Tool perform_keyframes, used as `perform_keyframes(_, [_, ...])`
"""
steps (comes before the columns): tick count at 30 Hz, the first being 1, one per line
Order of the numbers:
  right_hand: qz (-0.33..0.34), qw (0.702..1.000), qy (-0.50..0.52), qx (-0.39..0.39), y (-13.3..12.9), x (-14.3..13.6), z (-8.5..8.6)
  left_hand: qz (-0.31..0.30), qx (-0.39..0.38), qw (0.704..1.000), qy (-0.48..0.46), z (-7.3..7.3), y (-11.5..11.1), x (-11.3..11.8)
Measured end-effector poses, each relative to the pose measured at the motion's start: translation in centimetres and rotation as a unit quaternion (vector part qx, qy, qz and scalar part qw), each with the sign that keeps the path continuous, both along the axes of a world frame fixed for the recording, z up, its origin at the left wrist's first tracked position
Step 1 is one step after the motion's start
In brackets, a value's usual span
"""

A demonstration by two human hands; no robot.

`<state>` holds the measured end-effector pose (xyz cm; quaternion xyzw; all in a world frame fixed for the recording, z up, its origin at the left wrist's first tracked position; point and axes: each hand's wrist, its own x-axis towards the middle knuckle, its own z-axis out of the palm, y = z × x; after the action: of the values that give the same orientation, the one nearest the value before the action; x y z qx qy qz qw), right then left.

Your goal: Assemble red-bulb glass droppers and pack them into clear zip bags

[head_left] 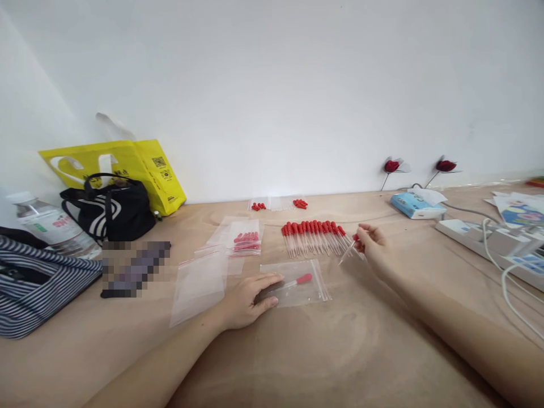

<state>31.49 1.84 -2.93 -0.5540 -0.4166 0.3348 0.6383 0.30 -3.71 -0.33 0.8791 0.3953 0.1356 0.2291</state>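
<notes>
My left hand (pixel 250 297) rests with stretched fingers and thumb apart on the left end of a clear zip bag (pixel 293 297). Inside that bag lies one dropper with a red bulb (pixel 304 278). My right hand (pixel 372 245) pinches another dropper (pixel 349 249) by its red bulb, its clear tube pointing down and left. Just left of it, a row of several red-bulbed droppers (pixel 312 228) lies side by side, tubes toward me. Flat clear bags (pixel 199 286) overlap left of my left hand, and a stack of filled bags (pixel 246 241) holds more red-bulbed droppers.
Two small groups of red bulbs (pixel 300 204) lie in bags by the wall. On the left are a yellow bag (pixel 159 170), a black bag (pixel 114 212), a bottle (pixel 46 221) and a striped bag (pixel 38 289). A tissue pack (pixel 410 205) and a power strip (pixel 463 235) with cables stand right.
</notes>
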Motion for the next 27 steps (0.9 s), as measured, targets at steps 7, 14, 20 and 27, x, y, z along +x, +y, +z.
perform_keyframes(7, [0.028,0.994,0.102,0.007,-2.8,-3.2,-0.7,-0.003,0.005,1.000,0.008,-0.1,0.1,0.1])
perform_keyframes(14, [0.124,0.978,0.163,-0.033,-4.2,-5.2,-0.6,0.005,0.008,1.000,0.014,-0.1,0.1,0.1])
perform_keyframes(20, [0.288,0.956,0.010,-0.057,-4.8,-5.3,-0.9,0.018,0.003,1.000,0.020,0.0,0.0,0.2])
perform_keyframes(27, [0.376,0.902,-0.214,-0.007,-5.2,-5.8,-0.4,0.015,0.008,1.000,0.013,-0.2,0.1,0.3])
